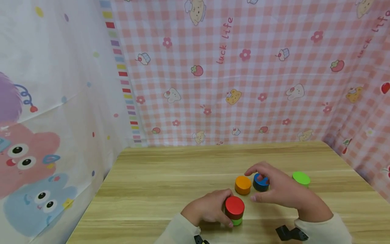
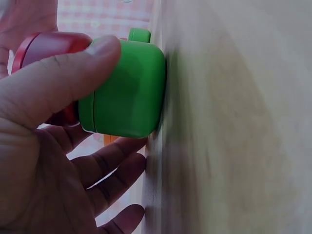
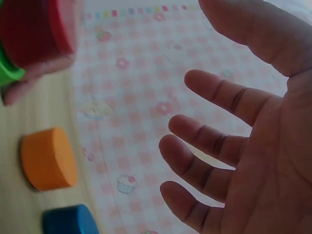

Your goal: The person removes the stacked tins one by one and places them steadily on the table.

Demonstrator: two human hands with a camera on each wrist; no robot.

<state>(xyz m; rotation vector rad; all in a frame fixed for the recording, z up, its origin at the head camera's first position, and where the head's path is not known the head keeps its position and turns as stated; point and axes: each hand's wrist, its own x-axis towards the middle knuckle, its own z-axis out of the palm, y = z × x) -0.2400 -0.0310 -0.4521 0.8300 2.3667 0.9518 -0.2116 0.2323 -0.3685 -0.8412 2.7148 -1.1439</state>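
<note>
My left hand (image 1: 210,207) grips a short stack near the front of the table. The stack is a red cylinder (image 1: 235,205) on top of a green cylinder (image 2: 129,90) with a thin seam. In the left wrist view the thumb crosses the red piece and its tip presses the green one, which stands on the wood. My right hand (image 1: 278,188) hovers with fingers spread and holds nothing. From the head view it partly covers a blue cylinder (image 1: 260,183). An orange cylinder (image 1: 242,185) stands between the blue one and the stack.
Another bright green cylinder (image 1: 301,179) stands on the wooden table (image 1: 164,169), to the right behind my right wrist. A pink checked cloth (image 1: 243,74) hangs along the back and right edges, with a white printed cloth (image 1: 70,101) at the left.
</note>
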